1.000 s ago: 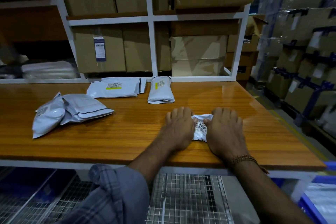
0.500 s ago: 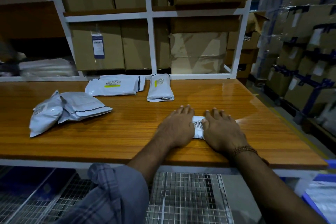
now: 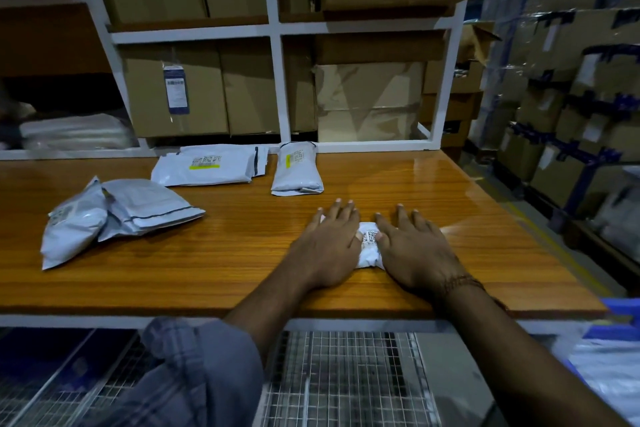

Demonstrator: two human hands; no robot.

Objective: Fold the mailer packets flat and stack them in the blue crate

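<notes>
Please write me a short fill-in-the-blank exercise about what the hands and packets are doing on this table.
1. Both hands press a white packet flat on the ____ table.
2. The right hand has a bracelet on its ____.
3. The left hand has its fingers ____, not curled.

Missing words: wooden; wrist; straight

Cardboard boxes [image 3: 367, 97] on white shelving [image 3: 275, 87]; wrapped cartons [image 3: 568, 87] beside.

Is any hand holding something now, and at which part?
Nothing is gripped. The left hand and right hand press flat on the small packet, one on each side.
</notes>
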